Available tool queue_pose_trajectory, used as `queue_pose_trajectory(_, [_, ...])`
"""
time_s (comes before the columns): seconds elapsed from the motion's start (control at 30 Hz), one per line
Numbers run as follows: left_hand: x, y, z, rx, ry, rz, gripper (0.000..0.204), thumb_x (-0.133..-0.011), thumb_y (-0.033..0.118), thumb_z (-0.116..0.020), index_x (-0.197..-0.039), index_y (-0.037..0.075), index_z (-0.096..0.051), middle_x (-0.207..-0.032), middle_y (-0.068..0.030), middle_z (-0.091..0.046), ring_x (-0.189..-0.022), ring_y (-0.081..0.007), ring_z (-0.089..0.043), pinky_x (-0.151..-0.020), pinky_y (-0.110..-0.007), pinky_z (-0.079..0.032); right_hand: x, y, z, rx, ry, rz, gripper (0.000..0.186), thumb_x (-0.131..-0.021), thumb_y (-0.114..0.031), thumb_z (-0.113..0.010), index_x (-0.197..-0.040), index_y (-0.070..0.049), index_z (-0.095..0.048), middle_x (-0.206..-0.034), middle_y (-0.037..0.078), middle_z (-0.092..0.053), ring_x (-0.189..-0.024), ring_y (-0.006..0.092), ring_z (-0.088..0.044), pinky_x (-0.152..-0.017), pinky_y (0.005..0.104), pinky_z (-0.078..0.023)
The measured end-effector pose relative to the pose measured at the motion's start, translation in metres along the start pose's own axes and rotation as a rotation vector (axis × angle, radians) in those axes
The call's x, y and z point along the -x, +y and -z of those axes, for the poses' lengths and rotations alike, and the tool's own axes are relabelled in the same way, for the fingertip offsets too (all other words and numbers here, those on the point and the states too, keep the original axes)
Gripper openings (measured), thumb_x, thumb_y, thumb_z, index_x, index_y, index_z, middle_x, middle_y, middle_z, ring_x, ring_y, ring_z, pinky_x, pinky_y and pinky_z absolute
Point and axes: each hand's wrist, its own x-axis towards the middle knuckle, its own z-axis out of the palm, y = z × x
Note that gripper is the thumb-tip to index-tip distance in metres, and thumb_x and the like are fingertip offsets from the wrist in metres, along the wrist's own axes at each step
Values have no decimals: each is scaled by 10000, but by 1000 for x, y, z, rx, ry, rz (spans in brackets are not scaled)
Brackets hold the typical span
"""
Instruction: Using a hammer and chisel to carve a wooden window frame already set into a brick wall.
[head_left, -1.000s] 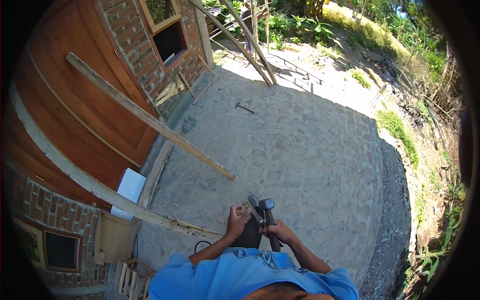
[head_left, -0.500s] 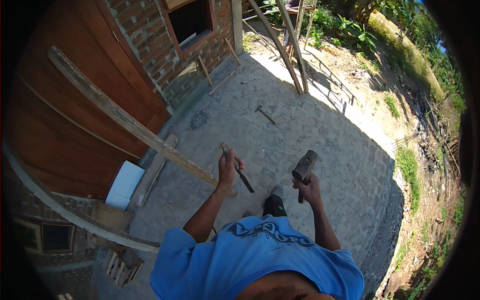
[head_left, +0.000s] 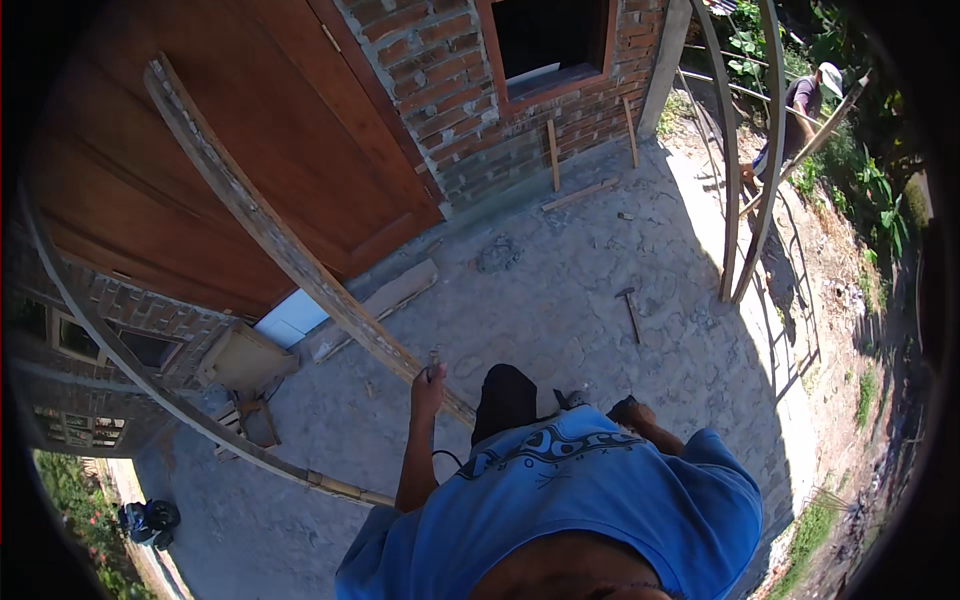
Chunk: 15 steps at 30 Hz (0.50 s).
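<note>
My left hand (head_left: 428,388) is closed round a chisel (head_left: 434,360), upright beside the lower end of a leaning weathered timber (head_left: 320,285). My bent dark-trousered leg (head_left: 505,400) is just right of it. My right hand (head_left: 640,415) is low at the right, closed on the sledgehammer (head_left: 621,409), which is mostly hidden by my hand and blue shirt. A smaller long-handled hammer (head_left: 631,317) lies on the paving (head_left: 540,300) beyond that hand.
A wooden door (head_left: 230,150), brick wall (head_left: 440,70) and second timber (head_left: 210,420) are at left. A board (head_left: 375,305) lies by the doorstep. Leaning posts (head_left: 730,200) and a person in a pale hat (head_left: 800,110) are at upper right. A dark motorbike (head_left: 150,520) stands lower left.
My view has swung right, shifting the surroundings. My hands, brought apart since the first frame, are lower than half a second ago, still holding tools, and my leg is bent up between them.
</note>
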Motion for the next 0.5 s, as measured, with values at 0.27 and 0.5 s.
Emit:
queue_pose_trajectory(0.27, [-189, 91, -31, -126, -197, 90, 513, -946, 501, -509, -970, -3, -598, -700, -96, -575, -654, -247, -589, -643, -390, -451, -111, -68, 93, -606, -22, 46, 227, -806, -208, -655, -1009, -125, -712, -721, 69, -661, -583, 208, -651, -524, 356, -534])
queue_pose_trajectory(0.5, [-368, 332, -174, -572, -784, -644, 474, -917, 488, -591, -1094, 49, -624, -906, -206, -676, -877, -391, -656, -748, -436, -484, -147, -165, 135, -1191, 51, -241, 229, -768, -119, -653, -973, -24, -614, -610, 92, -562, -456, 220, -572, -414, 366, -472])
